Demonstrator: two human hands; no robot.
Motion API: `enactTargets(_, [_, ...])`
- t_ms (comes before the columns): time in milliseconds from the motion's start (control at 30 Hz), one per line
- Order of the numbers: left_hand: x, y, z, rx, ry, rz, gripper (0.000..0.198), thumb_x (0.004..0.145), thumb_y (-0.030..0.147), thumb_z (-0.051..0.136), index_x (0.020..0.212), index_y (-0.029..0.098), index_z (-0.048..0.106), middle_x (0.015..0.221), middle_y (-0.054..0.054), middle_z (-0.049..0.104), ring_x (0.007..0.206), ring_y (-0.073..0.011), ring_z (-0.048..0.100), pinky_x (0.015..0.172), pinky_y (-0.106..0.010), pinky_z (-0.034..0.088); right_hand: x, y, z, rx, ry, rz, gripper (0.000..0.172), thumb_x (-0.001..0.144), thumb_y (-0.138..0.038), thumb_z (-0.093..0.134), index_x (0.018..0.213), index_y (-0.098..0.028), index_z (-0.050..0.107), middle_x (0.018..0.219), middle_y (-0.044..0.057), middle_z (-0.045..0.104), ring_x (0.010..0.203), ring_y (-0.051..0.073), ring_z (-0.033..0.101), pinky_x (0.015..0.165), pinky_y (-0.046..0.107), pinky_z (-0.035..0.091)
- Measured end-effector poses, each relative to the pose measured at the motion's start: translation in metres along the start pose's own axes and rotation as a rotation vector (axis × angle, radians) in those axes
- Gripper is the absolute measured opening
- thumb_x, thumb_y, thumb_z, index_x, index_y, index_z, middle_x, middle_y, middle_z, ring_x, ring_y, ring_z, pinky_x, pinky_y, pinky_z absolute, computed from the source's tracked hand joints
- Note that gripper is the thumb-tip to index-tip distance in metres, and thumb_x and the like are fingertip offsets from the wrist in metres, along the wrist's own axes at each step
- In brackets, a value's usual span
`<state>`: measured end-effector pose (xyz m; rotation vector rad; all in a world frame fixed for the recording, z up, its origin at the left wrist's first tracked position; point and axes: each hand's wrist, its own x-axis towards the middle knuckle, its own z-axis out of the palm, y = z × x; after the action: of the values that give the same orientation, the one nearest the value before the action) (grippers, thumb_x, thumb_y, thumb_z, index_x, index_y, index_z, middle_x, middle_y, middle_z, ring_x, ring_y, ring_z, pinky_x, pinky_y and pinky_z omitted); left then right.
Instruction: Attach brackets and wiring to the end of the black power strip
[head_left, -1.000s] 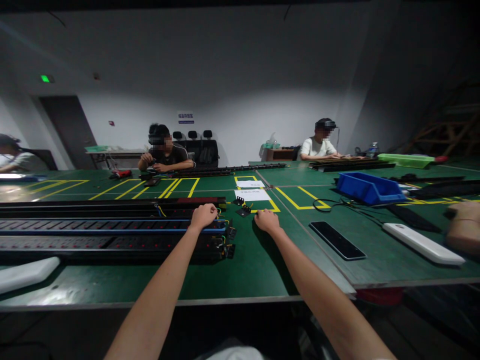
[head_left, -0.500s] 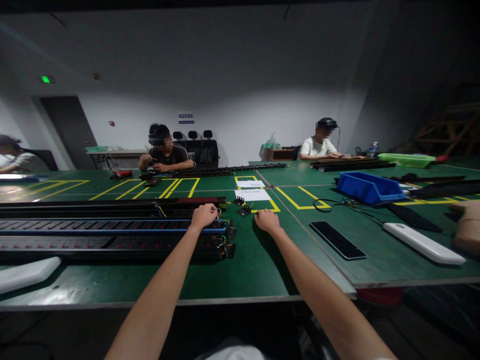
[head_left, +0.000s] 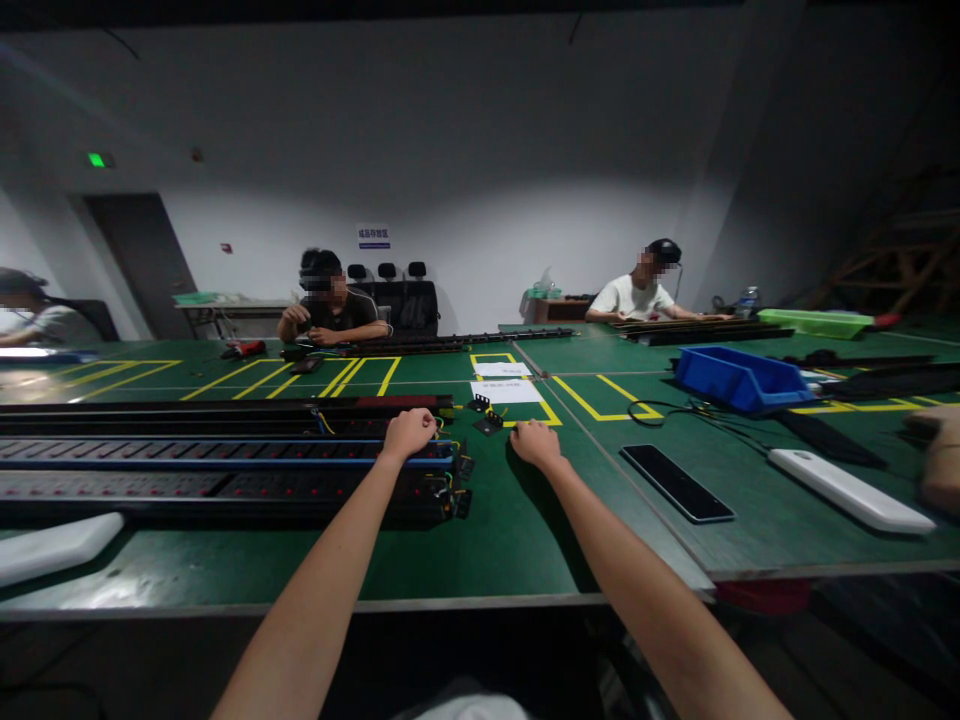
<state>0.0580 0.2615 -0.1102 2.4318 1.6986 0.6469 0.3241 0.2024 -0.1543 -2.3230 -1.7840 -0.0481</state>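
My left hand (head_left: 409,433) rests on the right end of the long black strips (head_left: 187,485), its fingers curled by the yellow and green wires; whether it grips one is too small to tell. On the green table (head_left: 517,560), my right hand (head_left: 535,441) lies with curled fingers, and what is under them is hidden. Between the hands, slightly farther off, sit small black brackets (head_left: 489,423). More black end pieces (head_left: 463,502) with wires stick out from the strips below my left hand.
White paper sheets (head_left: 506,390) lie beyond the brackets. To the right are a dark tablet (head_left: 677,483), a white device (head_left: 847,490), a blue bin (head_left: 739,380) and a black cable. Three people sit across the table. A white object (head_left: 60,548) lies front left.
Both of my hands have stayed in place. The person at the far right has leaned and shifted an arm over the dark strips; the view has moved very slightly.
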Motion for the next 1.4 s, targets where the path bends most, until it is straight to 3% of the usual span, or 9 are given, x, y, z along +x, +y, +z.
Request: enactTargets(1400, [0.0025,-0.0027,0.0036,0.016,0.006,0.018,0.023,0.085,0.035,0.057,0.094,0.028,0.076,0.102,-0.004,0.078,0.097,-0.0227,0.069,0.086,-0.029,0.049,0.0007,0.0004,-0.001,-0.004,-0.013,-0.001,0.044,0.1,-0.035,0.037,0.124,-0.014,0.067,0.129,0.022,0.061,0.122,0.034,0.057,0.097,0.046,0.044])
